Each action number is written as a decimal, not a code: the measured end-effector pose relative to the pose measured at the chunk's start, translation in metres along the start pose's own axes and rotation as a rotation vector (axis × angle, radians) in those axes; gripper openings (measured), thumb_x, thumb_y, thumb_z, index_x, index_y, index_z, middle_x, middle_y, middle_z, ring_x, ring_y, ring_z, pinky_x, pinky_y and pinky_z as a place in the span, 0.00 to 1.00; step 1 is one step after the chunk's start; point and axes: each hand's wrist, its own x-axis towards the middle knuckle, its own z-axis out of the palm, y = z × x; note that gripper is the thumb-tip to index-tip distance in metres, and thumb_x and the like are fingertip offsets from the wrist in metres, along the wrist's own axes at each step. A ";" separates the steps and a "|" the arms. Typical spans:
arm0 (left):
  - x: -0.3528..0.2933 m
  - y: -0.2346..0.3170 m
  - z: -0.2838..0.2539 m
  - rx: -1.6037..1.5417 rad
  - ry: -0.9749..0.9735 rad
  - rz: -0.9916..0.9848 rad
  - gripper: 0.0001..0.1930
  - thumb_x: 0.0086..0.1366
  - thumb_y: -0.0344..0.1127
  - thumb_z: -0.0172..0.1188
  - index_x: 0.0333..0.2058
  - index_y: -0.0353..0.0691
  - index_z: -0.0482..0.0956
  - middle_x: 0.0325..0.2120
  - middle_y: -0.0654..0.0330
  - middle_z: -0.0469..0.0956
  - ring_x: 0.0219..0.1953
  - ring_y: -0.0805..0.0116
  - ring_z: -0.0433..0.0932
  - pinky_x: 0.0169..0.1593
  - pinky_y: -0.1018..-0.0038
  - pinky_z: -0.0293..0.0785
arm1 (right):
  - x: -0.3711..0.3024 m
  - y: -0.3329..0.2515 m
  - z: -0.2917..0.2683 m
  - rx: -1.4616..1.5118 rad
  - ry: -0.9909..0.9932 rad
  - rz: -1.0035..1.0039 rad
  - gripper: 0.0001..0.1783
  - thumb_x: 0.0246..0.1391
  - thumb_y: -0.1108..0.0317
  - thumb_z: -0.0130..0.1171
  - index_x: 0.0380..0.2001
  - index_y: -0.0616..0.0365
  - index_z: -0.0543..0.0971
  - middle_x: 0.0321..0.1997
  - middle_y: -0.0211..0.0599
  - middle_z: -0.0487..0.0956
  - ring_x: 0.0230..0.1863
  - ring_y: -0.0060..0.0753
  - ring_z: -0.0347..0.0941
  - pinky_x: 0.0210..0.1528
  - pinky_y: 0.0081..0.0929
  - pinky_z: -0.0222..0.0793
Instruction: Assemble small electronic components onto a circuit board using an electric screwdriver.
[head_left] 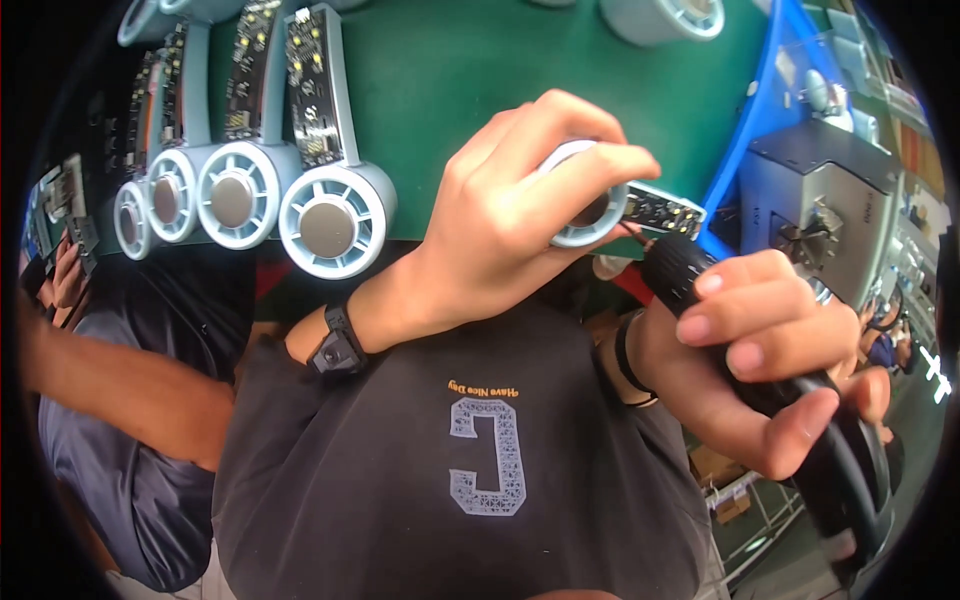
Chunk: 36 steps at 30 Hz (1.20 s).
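Note:
My left hand is closed round the round end of a pale blue plastic housing. The housing's narrow arm carries a dark circuit board and points to the right. In my right hand is a black electric screwdriver, its thick body slanting down to the right. The thin bit reaches the housing near where the round end meets the board; whether it sits on a screw is too small to tell. Fingers of my left hand hide much of the round end.
Several similar housings with boards stand in a row at the left of the green table. Another round part lies at the far edge. A blue bin edge and a grey machine stand right. Another person's arm is at left.

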 end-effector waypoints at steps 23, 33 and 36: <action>0.082 0.014 0.043 0.977 -0.035 0.195 0.26 0.67 0.36 0.71 0.63 0.55 0.81 0.66 0.54 0.72 0.65 0.48 0.73 0.69 0.42 0.61 | -0.045 0.018 -0.069 -0.089 0.114 -0.099 0.36 0.65 0.67 0.55 0.72 0.62 0.54 0.26 0.44 0.74 0.18 0.37 0.72 0.27 0.34 0.79; 0.106 0.011 0.054 0.770 -0.083 0.218 0.21 0.65 0.31 0.70 0.57 0.47 0.85 0.57 0.50 0.70 0.59 0.48 0.75 0.68 0.44 0.62 | -0.046 0.013 -0.092 -0.227 0.095 -0.123 0.44 0.65 0.70 0.59 0.75 0.64 0.46 0.30 0.50 0.76 0.25 0.46 0.81 0.30 0.39 0.84; 0.098 0.026 0.048 0.415 0.076 0.369 0.24 0.66 0.28 0.69 0.61 0.49 0.81 0.59 0.51 0.70 0.58 0.51 0.76 0.66 0.53 0.67 | -0.023 -0.021 -0.095 -0.295 0.260 -0.362 0.37 0.70 0.56 0.50 0.72 0.67 0.55 0.28 0.41 0.75 0.18 0.40 0.76 0.30 0.38 0.83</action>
